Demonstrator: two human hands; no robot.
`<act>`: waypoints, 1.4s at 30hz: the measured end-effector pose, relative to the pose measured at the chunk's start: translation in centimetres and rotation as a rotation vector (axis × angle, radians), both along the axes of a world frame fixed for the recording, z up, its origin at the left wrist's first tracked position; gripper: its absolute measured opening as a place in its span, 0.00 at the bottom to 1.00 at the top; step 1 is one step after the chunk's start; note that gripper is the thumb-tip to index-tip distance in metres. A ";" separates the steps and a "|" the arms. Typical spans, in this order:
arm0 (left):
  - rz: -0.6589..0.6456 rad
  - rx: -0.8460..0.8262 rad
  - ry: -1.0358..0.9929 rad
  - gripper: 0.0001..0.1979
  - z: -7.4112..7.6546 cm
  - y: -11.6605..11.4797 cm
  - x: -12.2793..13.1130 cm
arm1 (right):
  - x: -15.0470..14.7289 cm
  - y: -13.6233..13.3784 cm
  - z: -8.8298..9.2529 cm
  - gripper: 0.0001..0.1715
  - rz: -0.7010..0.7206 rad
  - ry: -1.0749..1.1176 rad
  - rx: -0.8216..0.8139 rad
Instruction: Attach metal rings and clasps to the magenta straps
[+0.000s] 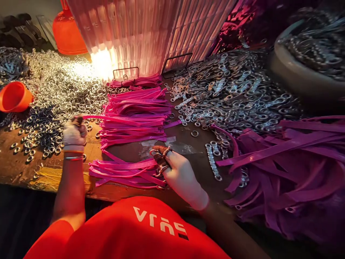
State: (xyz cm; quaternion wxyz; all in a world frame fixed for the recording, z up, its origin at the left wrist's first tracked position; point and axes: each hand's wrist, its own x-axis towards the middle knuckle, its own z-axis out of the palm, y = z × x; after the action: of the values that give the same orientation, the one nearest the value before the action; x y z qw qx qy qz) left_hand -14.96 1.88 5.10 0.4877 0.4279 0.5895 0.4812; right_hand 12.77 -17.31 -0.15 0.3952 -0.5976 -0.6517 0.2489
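My left hand [74, 133], in a pale glove with dark-wrapped fingertips, is closed at the left end of a pink strap [93, 117]. That strap runs right across a stack of pink straps [134, 124]. Lower down, my right hand [176, 167], with brown wrapping on its fingers, is curled closed over the right ends of a smaller bundle of pink straps [124, 172]. What its fingers hold is hidden; a small ring shape shows at their tips. Around my left hand lie many loose metal rings [45, 118].
Metal chain pieces [229, 93] heap at the right, beside a large tub [277, 57] of chains. A purple strap pile [291, 162] covers the front right. An orange cup [14, 97], a red lamp [68, 34] and a ribbed translucent panel [140, 36] stand left and behind.
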 end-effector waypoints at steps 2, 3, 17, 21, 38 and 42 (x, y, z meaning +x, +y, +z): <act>-0.058 0.096 -0.159 0.16 3.1 -1.6 -0.4 | 0.3 -0.7 0.6 0.22 -0.003 0.038 -0.011; -0.110 0.134 -0.250 0.16 4.4 -2.6 -0.1 | 0.3 -1.0 1.0 0.23 0.000 0.053 -0.015; -0.902 -0.172 0.028 0.21 -0.7 -12.6 12.1 | 0.2 -2.1 3.8 0.13 -0.019 -0.656 -0.064; -1.016 0.089 0.310 0.18 -1.1 -12.3 11.9 | -0.2 -2.1 3.9 0.10 0.017 -0.754 -0.099; -1.250 0.292 0.602 0.09 -4.5 -11.1 10.4 | -1.1 -1.6 -1.1 0.12 -0.081 -0.581 -0.001; -1.139 0.250 0.451 0.15 -5.5 -11.2 10.0 | -0.8 -1.0 1.3 0.21 0.006 -0.498 -0.183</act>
State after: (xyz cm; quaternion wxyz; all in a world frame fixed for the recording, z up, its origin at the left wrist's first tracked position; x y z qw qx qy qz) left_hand -4.93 -9.34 -0.41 0.4773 0.8200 0.2966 0.1089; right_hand 12.01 -18.30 1.20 0.1661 -0.6717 -0.7056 0.1531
